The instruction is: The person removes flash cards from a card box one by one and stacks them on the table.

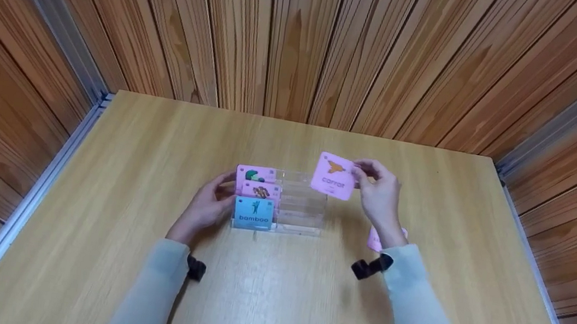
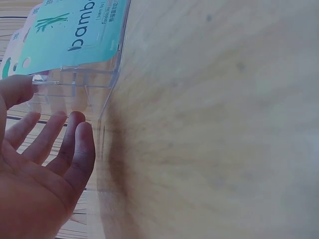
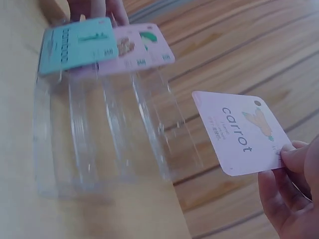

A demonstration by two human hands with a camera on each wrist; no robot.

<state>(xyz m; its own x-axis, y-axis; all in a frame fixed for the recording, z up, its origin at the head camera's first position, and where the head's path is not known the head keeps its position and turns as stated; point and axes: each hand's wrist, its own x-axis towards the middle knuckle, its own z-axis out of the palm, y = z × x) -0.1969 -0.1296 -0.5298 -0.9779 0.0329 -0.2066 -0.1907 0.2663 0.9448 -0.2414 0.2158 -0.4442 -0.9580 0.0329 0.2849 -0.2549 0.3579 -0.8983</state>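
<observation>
My right hand [image 1: 380,195] pinches a pink carrot card [image 1: 333,176] by its edge, thumb in front and fingers behind. In the right wrist view the carrot card [image 3: 241,132] hangs apart from the clear tiered card rack [image 3: 112,129]. At the left end of the rack, my left hand [image 1: 209,204] touches its side with thumb and loosely bent fingers. A blue bamboo card [image 1: 253,213] stands in the front tier. Behind it stand a pink card with a brown picture [image 1: 261,191] and a pink card with a green picture [image 1: 255,174], both partly covered.
Another pink card [image 1: 375,240] lies on the wooden table [image 1: 260,301], partly hidden by my right wrist. Slots [image 1: 302,205] on the rack's right half hold no cards. Wood-plank walls [image 1: 297,42] rise at the back and both sides.
</observation>
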